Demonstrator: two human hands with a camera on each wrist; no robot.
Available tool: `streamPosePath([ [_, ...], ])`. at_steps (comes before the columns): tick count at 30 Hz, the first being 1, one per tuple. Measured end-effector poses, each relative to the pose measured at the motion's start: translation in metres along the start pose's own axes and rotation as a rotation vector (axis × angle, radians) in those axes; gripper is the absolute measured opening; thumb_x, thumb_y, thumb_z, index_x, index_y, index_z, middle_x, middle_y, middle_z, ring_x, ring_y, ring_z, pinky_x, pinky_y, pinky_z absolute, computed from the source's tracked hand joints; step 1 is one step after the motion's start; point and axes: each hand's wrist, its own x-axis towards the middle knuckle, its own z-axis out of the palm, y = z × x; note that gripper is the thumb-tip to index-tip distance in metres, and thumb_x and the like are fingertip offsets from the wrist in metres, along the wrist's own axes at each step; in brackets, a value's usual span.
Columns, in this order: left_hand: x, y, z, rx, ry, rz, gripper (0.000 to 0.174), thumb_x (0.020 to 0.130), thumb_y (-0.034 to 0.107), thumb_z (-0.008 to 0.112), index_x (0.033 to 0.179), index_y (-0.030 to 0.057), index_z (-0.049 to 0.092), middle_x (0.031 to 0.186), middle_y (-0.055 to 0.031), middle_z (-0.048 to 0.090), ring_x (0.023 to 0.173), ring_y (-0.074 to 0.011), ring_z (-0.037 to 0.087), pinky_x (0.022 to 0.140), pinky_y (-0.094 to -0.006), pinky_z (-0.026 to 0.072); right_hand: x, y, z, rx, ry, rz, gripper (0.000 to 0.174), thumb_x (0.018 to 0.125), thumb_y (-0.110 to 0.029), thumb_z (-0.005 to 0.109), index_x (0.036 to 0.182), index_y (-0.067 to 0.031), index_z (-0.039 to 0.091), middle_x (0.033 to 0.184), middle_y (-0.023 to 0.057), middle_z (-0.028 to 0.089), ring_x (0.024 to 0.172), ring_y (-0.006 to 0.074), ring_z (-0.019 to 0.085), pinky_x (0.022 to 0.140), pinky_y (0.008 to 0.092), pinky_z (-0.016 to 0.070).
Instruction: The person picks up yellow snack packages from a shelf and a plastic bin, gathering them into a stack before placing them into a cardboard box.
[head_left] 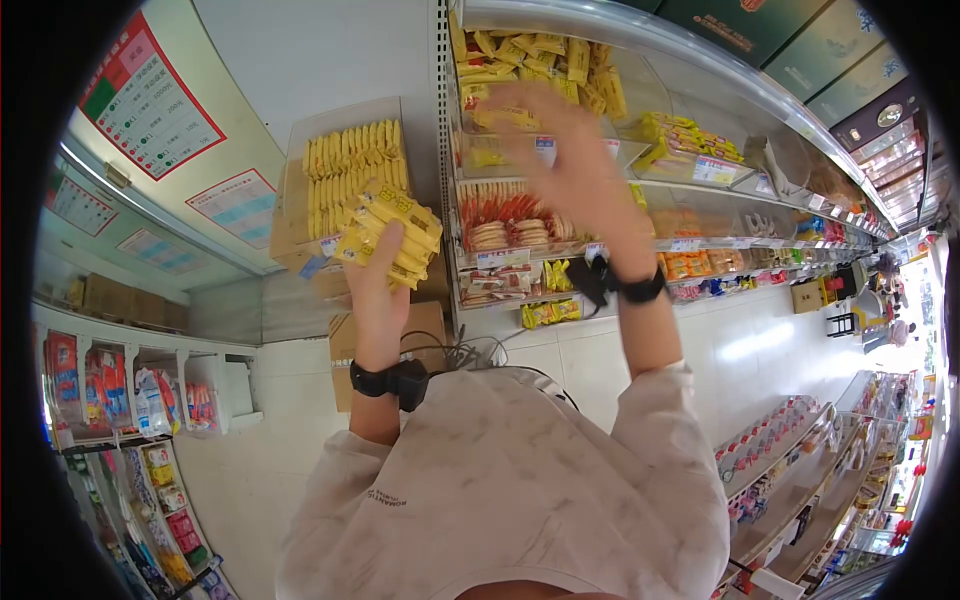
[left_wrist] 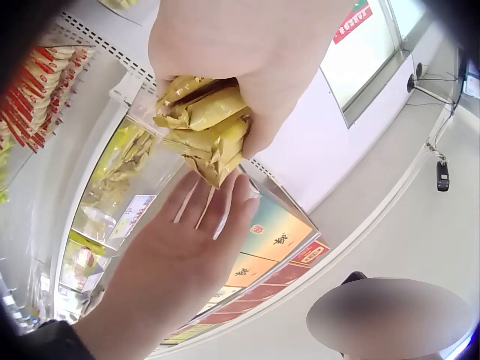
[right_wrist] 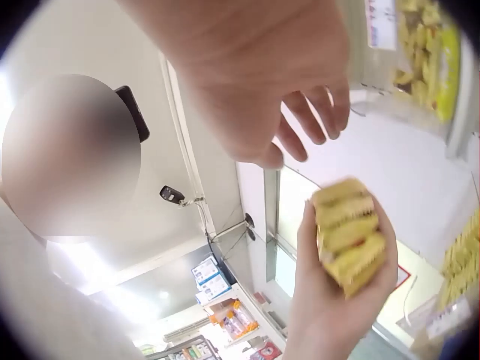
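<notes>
My left hand (head_left: 376, 292) grips a bundle of yellow-wrapped snack packets (head_left: 410, 232), thumb across one side. In the right wrist view, several packets (right_wrist: 349, 238) show stacked between the thumb and fingers. Just behind the bundle stands a clear bin (head_left: 290, 160) with rows of similar yellow packets (head_left: 355, 155). My right hand (head_left: 570, 165), blurred in the head view, is raised in front of the shelf bins with nothing in it. Its fingers (right_wrist: 304, 116) are loosely extended in the right wrist view. Heaped yellow packets (head_left: 540, 60) lie in the top shelf bin beyond it.
Below the heap, a shelf carries red-and-white round packs (head_left: 500, 225), with more snacks lower down. Price tags (head_left: 715, 170) line the shelf edges. A cardboard box (head_left: 425, 325) and dark cables (head_left: 470, 350) are on the floor by my body. Display racks (head_left: 790, 490) stand at the right.
</notes>
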Motion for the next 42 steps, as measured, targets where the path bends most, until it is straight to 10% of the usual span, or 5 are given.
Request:
streamPosePath([
  [7, -0.007, 0.006, -0.002, 0.012, 0.024, 0.002, 0.06, 0.097, 0.005, 0.068, 0.15, 0.007, 0.04, 0.141, -0.0072, 0.055, 0.128, -0.0221, 0.058, 0.102, -0.0379, 0.0523, 0.061, 0.198, -0.013, -0.43, -0.163, 0.117, 0.043, 0.094, -0.029, 0.062, 0.134, -0.014, 0.063, 0.094, 0.0106, 0.072, 0.078, 0.0234, 0.068, 0.074, 0.0341, 0.055],
  [18, -0.007, 0.011, -0.007, 0.034, 0.013, 0.005, 0.058, 0.096, 0.004, 0.068, 0.148, 0.0052, 0.041, 0.141, -0.0078, 0.056, 0.128, -0.0217, 0.058, 0.102, -0.0369, 0.0516, 0.083, 0.266, -0.031, -0.013, -0.326, 0.643, 0.041, 0.093, -0.032, 0.07, 0.128, -0.0103, 0.066, 0.067, 0.0015, 0.059, 0.067, 0.0119, 0.056, 0.066, 0.029, 0.0473],
  [23, -0.004, 0.01, -0.011, 0.022, 0.004, -0.023, 0.055, 0.095, 0.003, 0.069, 0.144, 0.0043, 0.045, 0.136, -0.0079, 0.058, 0.123, -0.0207, 0.06, 0.099, -0.0361, 0.0528, 0.055, 0.184, -0.045, -0.277, 0.137, 0.11, 0.038, 0.091, -0.035, 0.075, 0.113, -0.0041, 0.069, 0.067, 0.0023, 0.061, 0.068, 0.0129, 0.06, 0.067, 0.0293, 0.0491],
  [35, 0.002, -0.002, 0.005, 0.008, -0.005, -0.122, 0.051, 0.091, 0.004, 0.074, 0.137, 0.0029, 0.052, 0.125, -0.0066, 0.062, 0.113, -0.0171, 0.064, 0.091, -0.0321, 0.0552, 0.007, 0.12, -0.055, -0.086, 0.204, 0.403, 0.062, 0.089, -0.025, 0.077, 0.138, 0.0018, 0.05, 0.134, 0.0217, 0.06, 0.103, 0.0266, 0.068, 0.084, 0.0378, 0.0559],
  [42, 0.002, -0.005, 0.01, 0.002, -0.043, -0.122, 0.053, 0.091, 0.004, 0.074, 0.139, 0.0036, 0.05, 0.127, -0.0069, 0.061, 0.114, -0.0176, 0.064, 0.092, -0.0332, 0.055, 0.009, 0.109, -0.029, -0.474, 0.082, 0.137, 0.044, 0.092, -0.026, 0.07, 0.128, -0.0021, 0.063, 0.12, 0.0203, 0.067, 0.106, 0.0357, 0.067, 0.087, 0.0429, 0.0548],
])
